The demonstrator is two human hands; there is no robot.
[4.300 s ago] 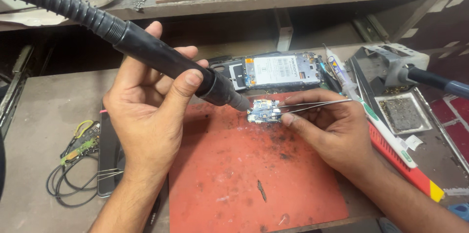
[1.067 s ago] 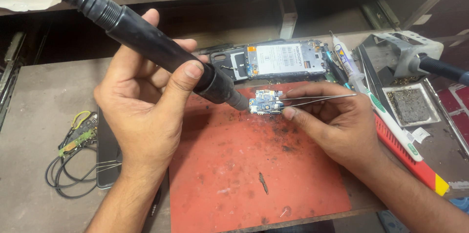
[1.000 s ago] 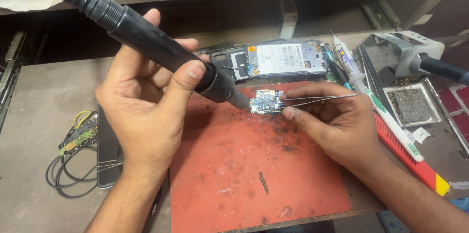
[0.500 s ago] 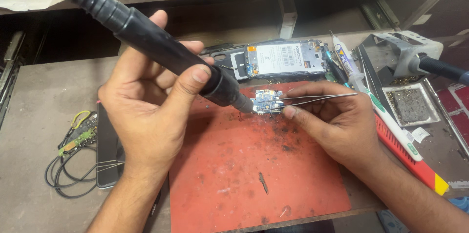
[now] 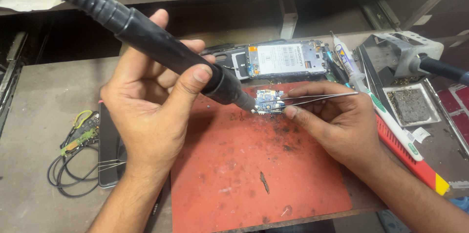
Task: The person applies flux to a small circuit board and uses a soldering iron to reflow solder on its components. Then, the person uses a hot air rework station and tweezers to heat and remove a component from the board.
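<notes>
My left hand [image 5: 151,110] grips a black hot-air wand [image 5: 161,47] with a ribbed hose, its metal nozzle angled down onto a small blue circuit board [image 5: 269,101]. The board lies at the far edge of a red work mat [image 5: 244,174]. My right hand [image 5: 337,120] holds thin metal tweezers [image 5: 317,98] whose tips press on the board from the right.
An opened phone with exposed internals [image 5: 286,61] lies behind the mat. A soldering iron stand with sponge tray [image 5: 410,101], a syringe tube [image 5: 349,64] and a red-handled tool [image 5: 410,159] sit right. Black wires [image 5: 73,174] and a dark phone [image 5: 108,150] lie left.
The wand's nozzle has crept slightly right and down, closer onto the circuit board. The tweezers and right hand have stayed in place on the board.
</notes>
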